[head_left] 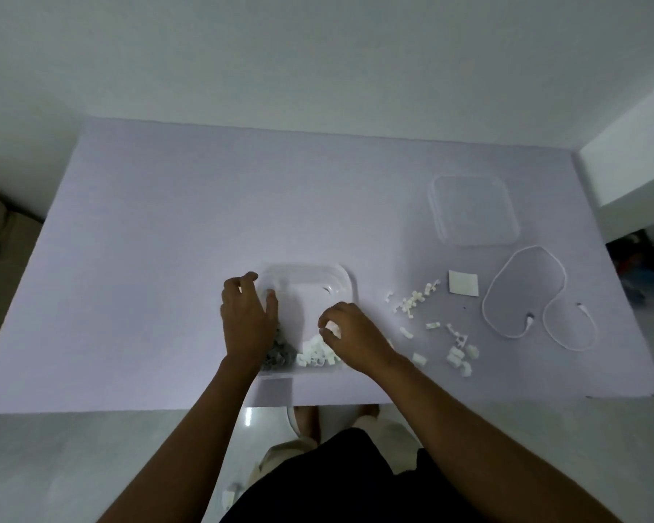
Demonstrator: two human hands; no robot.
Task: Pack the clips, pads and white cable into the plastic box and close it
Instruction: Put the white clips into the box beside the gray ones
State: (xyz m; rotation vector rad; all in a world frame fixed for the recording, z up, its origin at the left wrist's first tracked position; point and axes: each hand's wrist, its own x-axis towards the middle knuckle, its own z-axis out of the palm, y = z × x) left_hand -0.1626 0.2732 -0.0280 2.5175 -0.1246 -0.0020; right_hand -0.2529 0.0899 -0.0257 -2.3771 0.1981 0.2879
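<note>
A clear plastic box [340, 279] stands open near the table's front edge, with grey clips [280, 354] and white clips [314, 352] heaped in its near side. My left hand [248, 318] grips the box's left wall. Over the box, my right hand [350, 335] pinches a white clip [332, 327] between its fingertips. More white clips [416, 300] lie scattered to the right of the box, with another cluster [459, 356] nearer the front edge. A white square pad [463, 283] lies beyond them. The white cable [525, 296] is looped at the right.
The box's clear lid [472, 211] lies flat at the back right. The table [167, 239] has a pale lilac top, its front edge running just below the box. A wall ledge [631, 164] stands at the table's right end.
</note>
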